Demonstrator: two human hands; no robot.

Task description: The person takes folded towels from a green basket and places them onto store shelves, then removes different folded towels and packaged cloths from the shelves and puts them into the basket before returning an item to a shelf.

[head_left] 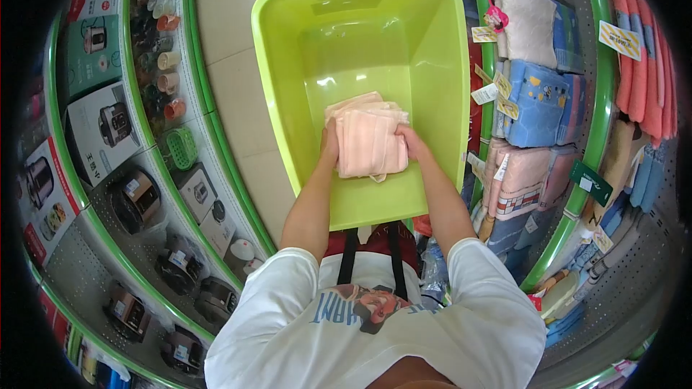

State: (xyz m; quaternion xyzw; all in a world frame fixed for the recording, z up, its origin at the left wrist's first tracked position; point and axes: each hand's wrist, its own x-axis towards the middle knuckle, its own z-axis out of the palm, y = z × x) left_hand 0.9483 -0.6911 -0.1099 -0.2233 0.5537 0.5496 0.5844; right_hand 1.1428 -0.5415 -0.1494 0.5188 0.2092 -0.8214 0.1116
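Observation:
A stack of folded pale pink towels (371, 140) is held between my two hands, over the inside of a large lime-green plastic bin (288, 101). My left hand (329, 145) grips the stack's left side, its fingers partly hidden by the cloth. On the opposite side, my right hand (412, 144) closes on the right edge, thumb on top. Whether the towels rest on the bin's floor or hang just above it, I cannot tell.
Shelves on the right carry folded towels, among them a blue one (537, 101) and a pink one (530, 180), with hanging coral towels (638, 57) beyond. Left shelves hold boxed cookers (108, 122), cups (168, 83) and a green basket (182, 148). Tiled floor (231, 50) shows between.

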